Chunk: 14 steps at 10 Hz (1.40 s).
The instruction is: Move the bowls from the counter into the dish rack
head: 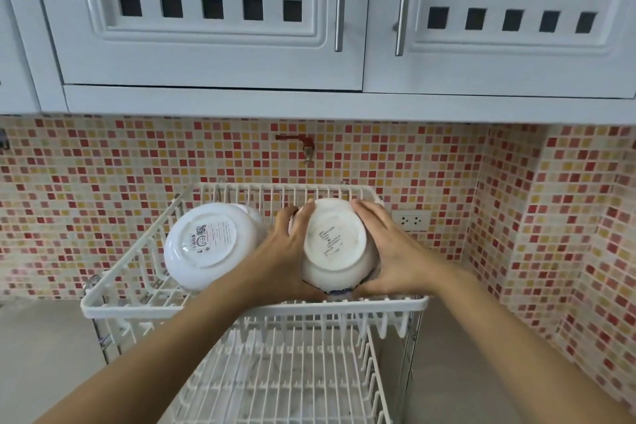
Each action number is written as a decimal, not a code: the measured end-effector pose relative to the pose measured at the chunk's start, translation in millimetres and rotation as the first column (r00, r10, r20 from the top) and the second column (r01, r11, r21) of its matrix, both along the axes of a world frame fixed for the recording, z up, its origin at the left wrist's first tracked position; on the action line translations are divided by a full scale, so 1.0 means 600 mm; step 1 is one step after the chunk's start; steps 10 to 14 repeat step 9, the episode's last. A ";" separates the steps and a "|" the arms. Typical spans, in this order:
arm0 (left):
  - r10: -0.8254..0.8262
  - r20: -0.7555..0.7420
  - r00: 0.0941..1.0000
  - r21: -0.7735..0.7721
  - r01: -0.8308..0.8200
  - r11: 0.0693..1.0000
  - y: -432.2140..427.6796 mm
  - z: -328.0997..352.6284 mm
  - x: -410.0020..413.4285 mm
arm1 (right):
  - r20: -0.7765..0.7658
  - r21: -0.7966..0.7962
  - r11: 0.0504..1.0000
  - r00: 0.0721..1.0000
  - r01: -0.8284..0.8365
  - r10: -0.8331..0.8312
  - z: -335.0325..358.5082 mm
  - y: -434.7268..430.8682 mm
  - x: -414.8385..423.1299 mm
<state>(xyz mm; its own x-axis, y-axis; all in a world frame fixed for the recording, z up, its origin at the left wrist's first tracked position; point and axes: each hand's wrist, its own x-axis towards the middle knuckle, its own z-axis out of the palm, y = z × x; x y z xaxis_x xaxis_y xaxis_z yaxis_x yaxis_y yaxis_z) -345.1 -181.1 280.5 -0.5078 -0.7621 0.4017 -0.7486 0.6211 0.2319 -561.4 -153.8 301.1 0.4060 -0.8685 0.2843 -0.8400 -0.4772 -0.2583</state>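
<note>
A white two-tier wire dish rack (254, 310) stands on the grey counter. In its upper tier a white bowl (210, 244) leans upside down on the left, its labelled base toward me. A second white bowl (335, 244), also base up with a blue pattern near its rim, sits in the upper tier on the right. My left hand (287, 251) presses its left side and my right hand (395, 251) its right side, so both hold it. The lower tier (285, 372) holds nothing.
The mosaic-tiled backsplash runs behind the rack, with a red tap (297, 143) above it and a wall socket (411, 220) at the right. White cabinets (213, 27) hang overhead. Grey counter (44, 354) lies on both sides of the rack.
</note>
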 end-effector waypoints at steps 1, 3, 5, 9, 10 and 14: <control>-0.024 -0.009 1.000 0.007 0.024 1.000 0.001 0.001 0.004 | 0.026 0.029 1.000 1.000 0.005 -0.005 0.001 0.002 -0.001; -0.044 -0.026 0.999 0.029 0.045 0.999 0.010 0.008 0.005 | 0.069 0.001 0.997 0.995 0.077 -0.077 -0.002 0.002 0.001; -0.024 -0.007 1.000 0.081 0.024 0.996 0.008 0.007 0.004 | 0.056 -0.006 0.996 0.994 0.089 -0.088 0.001 0.007 0.002; 0.061 -0.109 0.992 0.076 -0.053 0.996 0.064 0.042 0.013 | 0.055 0.068 0.993 0.993 0.097 -0.101 0.006 0.037 0.013; 0.061 -0.109 0.992 0.076 -0.053 0.996 0.064 0.042 0.013 | 0.055 0.068 0.993 0.993 0.097 -0.101 0.006 0.037 0.013; 0.061 -0.109 0.992 0.076 -0.053 0.996 0.064 0.042 0.013 | 0.055 0.068 0.993 0.993 0.097 -0.101 0.006 0.037 0.013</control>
